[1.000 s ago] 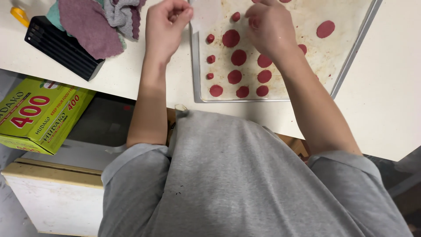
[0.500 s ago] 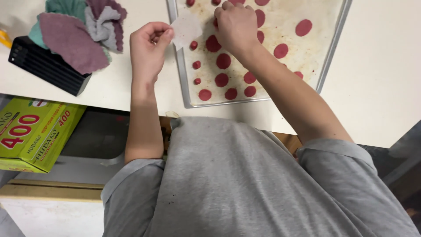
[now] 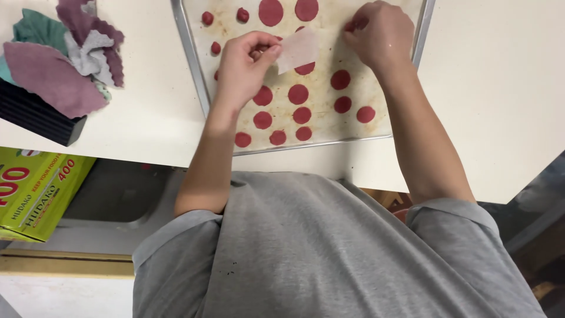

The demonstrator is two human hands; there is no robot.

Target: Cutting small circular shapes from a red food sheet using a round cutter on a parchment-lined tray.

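"Head camera looks down on me. What are your hands doing?"

"My left hand (image 3: 244, 59) pinches a small square of thin paper (image 3: 298, 48) over the middle of the tray (image 3: 194, 65). My right hand (image 3: 381, 36) is curled, fingertips pressed on a red piece near the tray's far right edge."

"What is on the tray?"

"Lots of flat red discs (image 3: 298, 94) in rows by the near edge. A few little red balls (image 3: 207, 17) sit by the far left corner, not flat yet."

"So, much left?"

"I think most are flat. Only some balls are left."

"And beside the tray?"

"Rags (image 3: 65, 65) near the worktop's left edge."
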